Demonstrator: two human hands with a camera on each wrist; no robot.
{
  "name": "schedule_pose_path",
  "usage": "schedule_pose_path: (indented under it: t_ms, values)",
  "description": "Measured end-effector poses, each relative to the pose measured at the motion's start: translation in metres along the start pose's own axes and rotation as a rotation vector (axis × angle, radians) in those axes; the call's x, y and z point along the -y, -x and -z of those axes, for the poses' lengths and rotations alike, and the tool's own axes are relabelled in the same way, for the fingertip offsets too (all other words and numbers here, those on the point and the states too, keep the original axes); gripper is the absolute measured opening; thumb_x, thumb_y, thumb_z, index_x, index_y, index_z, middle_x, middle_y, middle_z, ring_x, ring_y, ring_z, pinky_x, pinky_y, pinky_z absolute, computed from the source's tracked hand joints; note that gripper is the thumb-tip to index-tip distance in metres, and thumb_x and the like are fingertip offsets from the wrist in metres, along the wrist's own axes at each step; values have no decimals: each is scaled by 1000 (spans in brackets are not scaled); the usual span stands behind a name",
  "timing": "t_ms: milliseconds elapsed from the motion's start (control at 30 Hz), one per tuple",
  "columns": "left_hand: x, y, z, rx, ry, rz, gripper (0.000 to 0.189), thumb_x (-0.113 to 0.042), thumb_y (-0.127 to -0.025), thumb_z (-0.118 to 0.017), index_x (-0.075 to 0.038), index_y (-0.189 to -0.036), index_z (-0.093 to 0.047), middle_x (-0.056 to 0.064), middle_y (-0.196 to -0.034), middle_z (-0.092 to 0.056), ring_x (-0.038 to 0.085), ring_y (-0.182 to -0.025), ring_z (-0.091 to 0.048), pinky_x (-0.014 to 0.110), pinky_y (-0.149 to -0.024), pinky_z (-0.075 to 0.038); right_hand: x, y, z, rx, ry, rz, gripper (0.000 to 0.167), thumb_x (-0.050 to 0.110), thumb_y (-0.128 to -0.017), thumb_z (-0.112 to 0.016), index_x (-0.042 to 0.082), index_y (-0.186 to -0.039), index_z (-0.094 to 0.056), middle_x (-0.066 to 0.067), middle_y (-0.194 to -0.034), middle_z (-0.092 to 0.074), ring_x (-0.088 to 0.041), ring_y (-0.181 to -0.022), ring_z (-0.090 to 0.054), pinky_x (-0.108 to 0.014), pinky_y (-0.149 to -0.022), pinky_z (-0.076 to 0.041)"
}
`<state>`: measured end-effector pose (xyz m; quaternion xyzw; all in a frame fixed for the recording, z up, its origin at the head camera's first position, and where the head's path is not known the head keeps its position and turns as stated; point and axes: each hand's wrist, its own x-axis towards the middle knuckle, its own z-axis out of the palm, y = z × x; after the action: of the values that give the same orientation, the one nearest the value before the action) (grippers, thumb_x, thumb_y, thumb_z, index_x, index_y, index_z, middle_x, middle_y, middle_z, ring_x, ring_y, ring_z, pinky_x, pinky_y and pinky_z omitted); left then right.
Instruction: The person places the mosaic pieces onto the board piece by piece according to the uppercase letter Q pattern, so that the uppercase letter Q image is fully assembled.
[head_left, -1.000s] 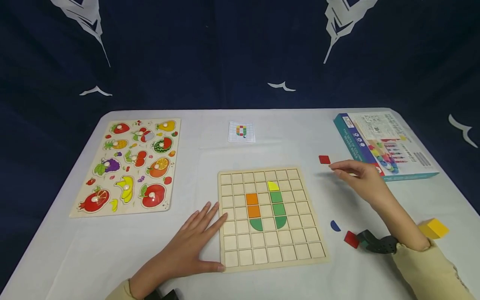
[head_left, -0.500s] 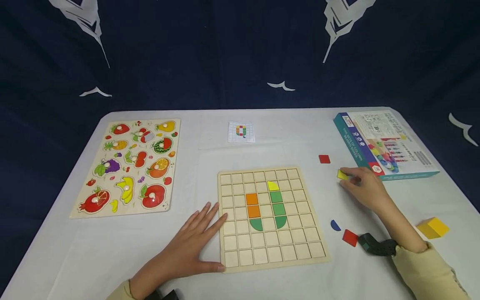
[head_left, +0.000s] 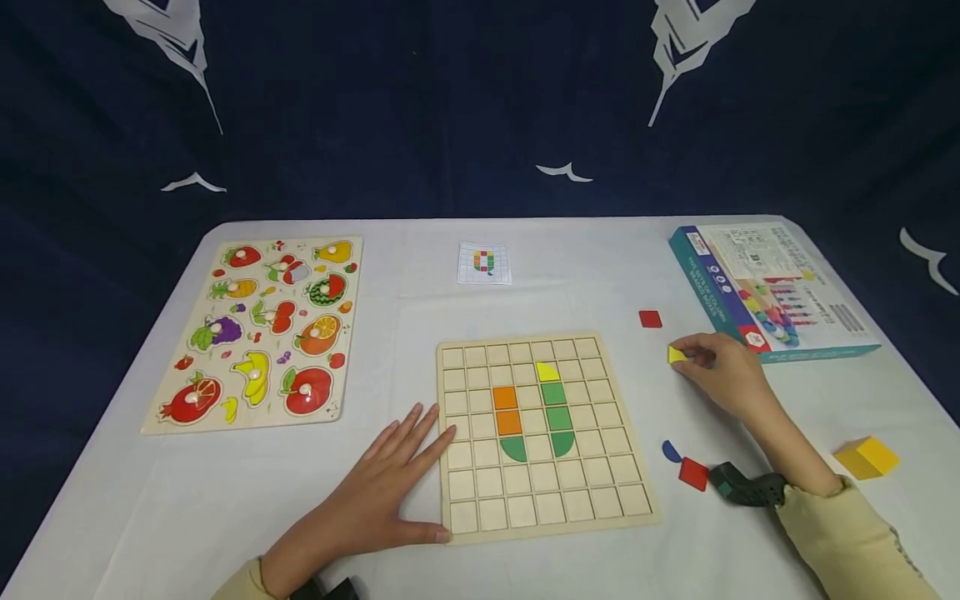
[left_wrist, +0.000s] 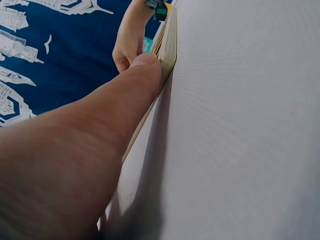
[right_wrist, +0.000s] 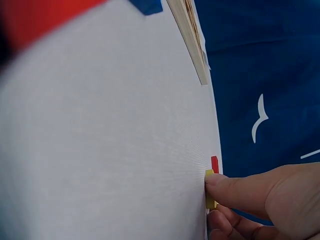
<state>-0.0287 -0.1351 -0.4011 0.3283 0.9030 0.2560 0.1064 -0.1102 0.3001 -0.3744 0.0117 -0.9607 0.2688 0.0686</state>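
Observation:
My left hand (head_left: 386, 492) lies with spread, straight fingers along the left edge of a wooden grid board (head_left: 480, 540); its thumb (left_wrist: 145, 65) rests at the near corner. Between thumb and fingers, my right hand (head_left: 723, 375) pinches a small yellow piece (head_left: 676, 355), right of the board. That piece (right_wrist: 209, 189) shows edge-on in the right wrist view. Set in the board are two orange squares (head_left: 507, 410), a green column (head_left: 557, 417) with a rounded lower end, a yellow quarter-round (head_left: 547, 372) above it and a green quarter-round (head_left: 513, 449).
A red square (head_left: 650, 319) lies beyond my right hand. A blue half-round (head_left: 671, 451) and red piece (head_left: 693, 474) lie by the right wrist camera (head_left: 742, 485), a yellow block (head_left: 867, 457) farther right. Around stand a box (head_left: 780, 283), pattern card (head_left: 465, 271) and fruit puzzle (head_left: 243, 350).
My right hand has drawn back from near the far red square and now shows a yellow piece in its pinch. The red piece by the wrist camera has shifted slightly left. My left hand stays put.

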Motion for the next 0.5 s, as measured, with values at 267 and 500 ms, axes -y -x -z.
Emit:
schedule_pose_path:
  t_ms: [267, 500]
  values:
    - [0, 0, 0, 4, 2, 2, 107, -68, -67, -67, -19, -151, -20, 0, -156, 0, 17, -139, 10, 38, -109, 2, 2, -1, -2, -16, -2, 28, 23, -5, -74, -73, -4, -93, -60, -16, -82, -60, -27, -72, -49, -29, -59, -41]
    - [0, 0, 0, 4, -7, 3, 107, -69, -67, -66, -20, -151, -20, 0, -156, 1, 16, -139, 10, 37, -109, 2, 13, -7, -1, -9, -58, 130, 22, -4, -76, -73, -1, -95, -62, -8, -76, -59, -23, -67, -53, -17, -56, -43]
